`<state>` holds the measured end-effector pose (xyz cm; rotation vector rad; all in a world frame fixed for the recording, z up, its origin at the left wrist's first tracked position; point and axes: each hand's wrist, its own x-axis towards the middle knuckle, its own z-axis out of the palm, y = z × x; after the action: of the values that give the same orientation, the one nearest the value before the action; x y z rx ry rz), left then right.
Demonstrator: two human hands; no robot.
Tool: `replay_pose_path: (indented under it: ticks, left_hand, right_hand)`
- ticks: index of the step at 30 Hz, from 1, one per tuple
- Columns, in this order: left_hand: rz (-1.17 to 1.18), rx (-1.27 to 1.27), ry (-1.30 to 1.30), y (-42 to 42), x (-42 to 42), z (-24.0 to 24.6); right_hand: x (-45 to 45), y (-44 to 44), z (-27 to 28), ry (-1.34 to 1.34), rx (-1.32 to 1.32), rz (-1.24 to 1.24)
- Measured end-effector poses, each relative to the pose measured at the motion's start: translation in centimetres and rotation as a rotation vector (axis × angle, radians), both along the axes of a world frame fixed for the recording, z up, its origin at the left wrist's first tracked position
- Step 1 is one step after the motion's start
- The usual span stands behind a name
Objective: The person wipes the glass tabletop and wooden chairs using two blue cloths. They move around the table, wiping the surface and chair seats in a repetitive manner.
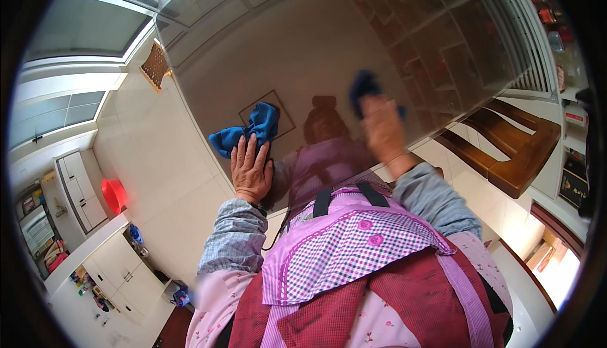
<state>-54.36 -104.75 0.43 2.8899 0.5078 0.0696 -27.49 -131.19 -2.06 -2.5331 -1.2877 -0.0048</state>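
My left hand (250, 170) lies flat over the near edge of a crumpled blue cloth (263, 119), its fingers stretched out and pressing it to the glossy brown tabletop (284, 54). The cloth sits close to the table's left edge. Further right, my right hand (384, 127) is blurred, with a darker-looking blue cloth (365, 85) under its fingers. That cloth shows beyond the fingertips and a little at the hand's right side. The right fingers' exact grip is smeared by the blur. Both hands rest toward the near side of the table.
A wooden chair (514, 168) stands at the table's right corner. A woven wooden seat (155, 66) shows past the left edge. On the tiled floor at left is a red basin (114, 195). Shelves with jars (555, 42) line the right side. The tabletop mirrors the room.
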Motion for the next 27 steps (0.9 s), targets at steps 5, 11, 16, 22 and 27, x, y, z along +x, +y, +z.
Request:
replay_pose_path:
  ticks: [5,11,16,22,27]
  left_hand:
    - [0.015,0.003,-0.013,-0.2,0.1,0.1]
    - [0.029,0.005,-0.035,-0.3,0.0,-0.1]
    - [0.042,-0.015,-0.038,-0.4,0.0,-0.1]
    - [0.048,-0.021,-0.034,-0.2,0.0,-0.3]
    - [0.042,-0.013,-0.037,-0.1,-0.1,-0.5]
  right_hand:
    - [-0.8,0.3,0.9,0.041,-0.005,0.179]
    - [3.4,1.2,1.7,-0.014,0.084,-0.132]
    - [-6.0,5.5,2.3,0.139,0.040,0.431]
    - [1.8,0.2,1.8,-0.034,-0.007,0.203]
    - [4.5,0.9,1.7,-0.044,-0.059,-0.141]
